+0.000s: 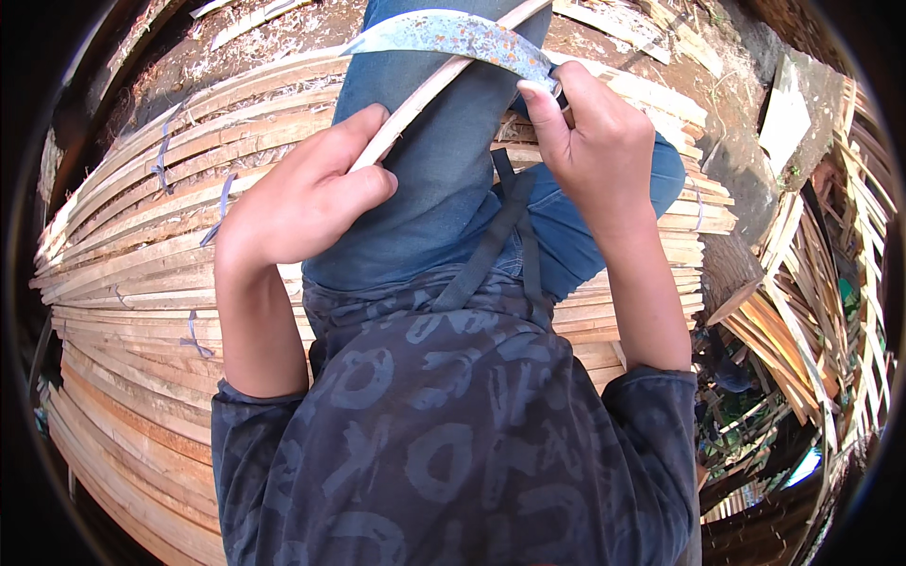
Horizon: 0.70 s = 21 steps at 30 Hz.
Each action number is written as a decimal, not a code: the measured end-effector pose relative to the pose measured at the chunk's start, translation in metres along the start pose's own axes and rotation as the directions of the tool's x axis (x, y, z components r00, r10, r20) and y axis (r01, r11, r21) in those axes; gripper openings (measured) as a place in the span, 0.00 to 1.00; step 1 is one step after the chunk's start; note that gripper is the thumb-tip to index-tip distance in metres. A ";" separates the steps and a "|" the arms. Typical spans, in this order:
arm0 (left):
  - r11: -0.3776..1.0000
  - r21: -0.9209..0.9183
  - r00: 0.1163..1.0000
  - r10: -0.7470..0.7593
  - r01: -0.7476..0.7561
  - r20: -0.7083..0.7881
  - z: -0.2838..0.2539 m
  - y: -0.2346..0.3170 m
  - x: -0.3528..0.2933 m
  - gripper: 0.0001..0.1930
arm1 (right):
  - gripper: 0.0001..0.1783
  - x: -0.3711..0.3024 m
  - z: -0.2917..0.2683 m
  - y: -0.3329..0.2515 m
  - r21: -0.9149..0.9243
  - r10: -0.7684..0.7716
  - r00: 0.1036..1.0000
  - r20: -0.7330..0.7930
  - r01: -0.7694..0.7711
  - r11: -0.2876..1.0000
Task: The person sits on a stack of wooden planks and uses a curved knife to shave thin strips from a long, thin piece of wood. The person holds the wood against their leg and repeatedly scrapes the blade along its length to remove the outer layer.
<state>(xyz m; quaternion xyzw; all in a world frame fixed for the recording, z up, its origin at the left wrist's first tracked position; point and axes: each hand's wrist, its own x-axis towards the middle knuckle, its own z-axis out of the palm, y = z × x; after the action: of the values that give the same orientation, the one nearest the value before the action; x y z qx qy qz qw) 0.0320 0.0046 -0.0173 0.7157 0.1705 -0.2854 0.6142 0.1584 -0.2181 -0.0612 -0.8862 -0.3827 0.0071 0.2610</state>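
Observation:
A thin pale wooden strip (415, 106) slants across my jeans, its near end in the grip of my left hand (307, 193), thumb and fingers closed round it. From there it runs up and right, out past the top of the view. My right hand (604, 141) is closed on a sickle (444, 36) with a curved, rust-spotted blade. The handle is mostly hidden in my fist. The blade points left and lies across the strip, over my thigh; whether its edge touches the wood I cannot tell.
Bundles of long wooden slats (142, 255), bound with purple ties (225, 209), lie beneath and around me. Wood shavings and offcuts litter the dirt ground (311, 26) ahead. On the right are a cut log (731, 274) and a heap of thin split strips (793, 349).

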 end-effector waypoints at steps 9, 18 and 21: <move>0.988 0.067 0.984 -0.145 0.139 0.100 -0.002 0.011 0.004 0.24 | 0.20 0.020 -0.004 0.099 -0.242 0.048 0.991 -0.124 -0.077 0.967; 0.996 -0.082 0.992 -0.037 0.047 0.121 0.001 -0.003 0.002 0.11 | 0.16 0.013 -0.006 0.050 -0.082 0.099 0.991 -0.085 -0.106 0.991; 0.991 -0.126 0.994 -0.038 0.051 0.101 0.002 -0.001 0.002 0.13 | 0.19 0.008 -0.003 0.027 -0.091 0.034 0.998 -0.051 -0.039 0.995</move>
<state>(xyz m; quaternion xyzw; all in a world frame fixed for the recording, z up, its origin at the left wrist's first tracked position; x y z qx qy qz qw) 0.0326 0.0027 -0.0189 0.6560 0.1738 -0.3224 0.6600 0.1831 -0.2294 -0.0701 -0.9039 -0.3598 -0.0277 0.2294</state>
